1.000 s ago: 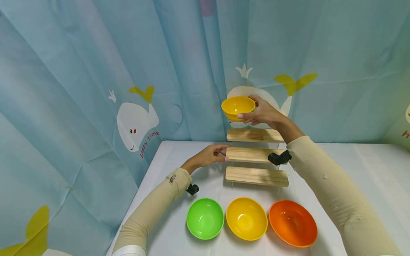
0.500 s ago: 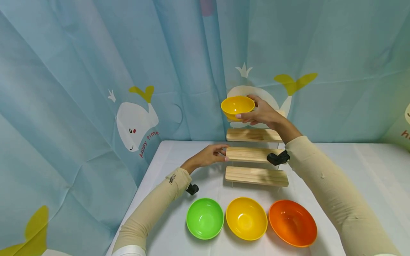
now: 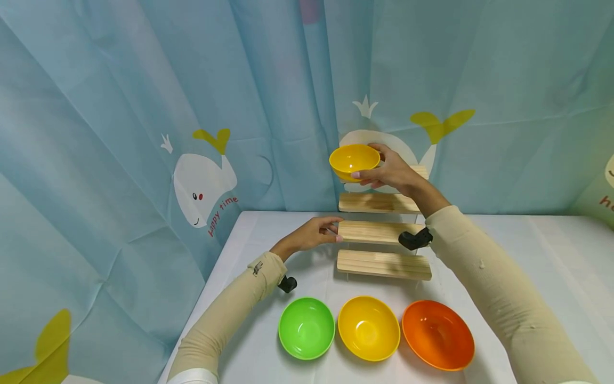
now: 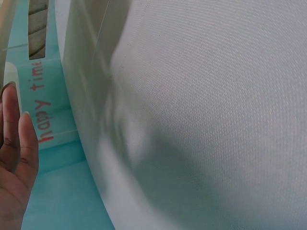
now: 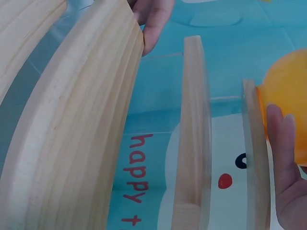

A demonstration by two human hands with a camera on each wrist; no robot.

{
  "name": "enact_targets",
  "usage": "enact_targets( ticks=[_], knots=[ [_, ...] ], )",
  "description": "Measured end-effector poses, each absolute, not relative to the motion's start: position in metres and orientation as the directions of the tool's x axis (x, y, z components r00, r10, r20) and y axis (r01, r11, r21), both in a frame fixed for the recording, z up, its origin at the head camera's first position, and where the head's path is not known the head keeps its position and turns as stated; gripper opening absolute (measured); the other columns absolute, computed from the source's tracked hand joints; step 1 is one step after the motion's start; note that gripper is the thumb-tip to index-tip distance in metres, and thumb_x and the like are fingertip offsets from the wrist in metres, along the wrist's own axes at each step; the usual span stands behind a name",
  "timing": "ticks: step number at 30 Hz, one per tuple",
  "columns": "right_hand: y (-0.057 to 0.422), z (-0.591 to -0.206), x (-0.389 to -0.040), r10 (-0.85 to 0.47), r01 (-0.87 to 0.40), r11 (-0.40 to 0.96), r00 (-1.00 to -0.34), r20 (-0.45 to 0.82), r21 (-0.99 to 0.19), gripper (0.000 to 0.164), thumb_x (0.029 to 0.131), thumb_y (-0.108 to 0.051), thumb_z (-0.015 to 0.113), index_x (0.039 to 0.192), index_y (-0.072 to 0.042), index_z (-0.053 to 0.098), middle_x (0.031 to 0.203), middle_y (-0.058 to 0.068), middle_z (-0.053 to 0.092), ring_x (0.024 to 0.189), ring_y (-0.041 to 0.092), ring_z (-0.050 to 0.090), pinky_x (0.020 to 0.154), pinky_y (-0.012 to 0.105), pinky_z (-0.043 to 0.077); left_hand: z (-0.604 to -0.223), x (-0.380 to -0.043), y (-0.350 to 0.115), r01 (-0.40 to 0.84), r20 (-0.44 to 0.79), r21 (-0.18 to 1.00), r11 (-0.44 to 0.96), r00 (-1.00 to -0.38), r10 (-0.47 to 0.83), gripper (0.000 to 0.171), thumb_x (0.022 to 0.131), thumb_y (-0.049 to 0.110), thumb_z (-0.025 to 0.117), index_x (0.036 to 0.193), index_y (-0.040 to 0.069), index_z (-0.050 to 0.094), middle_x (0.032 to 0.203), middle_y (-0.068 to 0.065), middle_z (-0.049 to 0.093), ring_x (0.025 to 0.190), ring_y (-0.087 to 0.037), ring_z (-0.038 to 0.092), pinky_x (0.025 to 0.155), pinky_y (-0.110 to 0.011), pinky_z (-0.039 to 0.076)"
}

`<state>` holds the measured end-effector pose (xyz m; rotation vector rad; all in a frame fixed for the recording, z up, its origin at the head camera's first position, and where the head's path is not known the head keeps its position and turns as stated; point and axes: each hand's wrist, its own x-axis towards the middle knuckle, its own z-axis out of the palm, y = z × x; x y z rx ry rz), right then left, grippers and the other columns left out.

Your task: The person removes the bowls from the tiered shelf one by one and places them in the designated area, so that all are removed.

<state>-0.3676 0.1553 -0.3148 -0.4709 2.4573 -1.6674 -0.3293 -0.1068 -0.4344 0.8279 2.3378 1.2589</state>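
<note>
My right hand (image 3: 388, 169) grips a small yellow bowl (image 3: 354, 160) by its right side, thumb in front and fingers behind. The bowl is upright at the left end of the top plank of a tiered wooden shelf (image 3: 379, 202). In the right wrist view, the base of the yellow bowl (image 5: 290, 96) appears to touch that top plank (image 5: 256, 158). Lower down, my left hand (image 3: 312, 233) holds the left end of a middle plank (image 3: 369, 232) between thumb and fingers. The left wrist view shows only part of the left hand (image 4: 17, 158); its grip is out of sight.
On the white table (image 3: 249, 346), in front of the shelf, a green bowl (image 3: 307, 328), a larger yellow bowl (image 3: 369, 328) and an orange bowl (image 3: 438, 335) stand in a row. A blue curtain (image 3: 288, 96) with whale prints hangs behind and at left.
My right hand and the small yellow bowl have shifted very slightly left. The left hand stays at the plank's end, and the three bowls on the table have not moved.
</note>
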Motion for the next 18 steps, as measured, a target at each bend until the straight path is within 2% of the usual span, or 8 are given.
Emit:
enact_targets(
  ticks=[4,12,15,18],
  knots=[
    [0.156,-0.315,-0.366,-0.341,-0.185,0.328,-0.938,0.067,-0.926,0.098,0.088,-0.031,0.079,0.16,-0.018,0.014,0.14,0.017,0.047,0.086,0.019,0.075,0.072,0.029,0.059,-0.435,-0.33,-0.106,0.338,-0.03,0.834,0.436,-0.761,0.648,0.059,0.098,0.021,0.067,0.152,0.011,0.045,0.129,-0.013,0.062,0.118,-0.022,0.06,0.099,-0.031,0.051],
    [0.16,-0.315,-0.361,-0.358,-0.207,0.33,-0.93,0.082,-0.921,0.094,0.088,-0.029,0.079,0.159,-0.018,0.018,0.138,0.016,0.048,0.089,0.022,0.074,0.078,0.037,0.06,-0.436,-0.332,-0.106,0.355,-0.022,0.827,0.436,-0.754,0.656,0.06,0.099,0.022,0.067,0.152,0.008,0.044,0.13,-0.013,0.062,0.116,-0.021,0.061,0.098,-0.03,0.052],
    [0.163,-0.315,-0.359,-0.36,-0.211,0.335,-0.929,0.082,-0.918,0.094,0.088,-0.027,0.079,0.159,-0.019,0.018,0.138,0.016,0.048,0.09,0.023,0.074,0.077,0.035,0.06,-0.436,-0.333,-0.107,0.358,-0.022,0.825,0.437,-0.754,0.657,0.061,0.098,0.022,0.067,0.152,0.008,0.044,0.129,-0.013,0.063,0.114,-0.021,0.062,0.096,-0.029,0.052],
    [0.166,-0.315,-0.357,-0.36,-0.211,0.348,-0.93,0.078,-0.913,0.095,0.087,-0.028,0.079,0.16,-0.019,0.018,0.14,0.017,0.047,0.089,0.021,0.074,0.078,0.037,0.06,-0.436,-0.333,-0.107,0.357,-0.022,0.825,0.437,-0.754,0.657,0.061,0.098,0.022,0.068,0.152,0.008,0.044,0.129,-0.013,0.063,0.112,-0.021,0.063,0.094,-0.029,0.053]
  ],
)
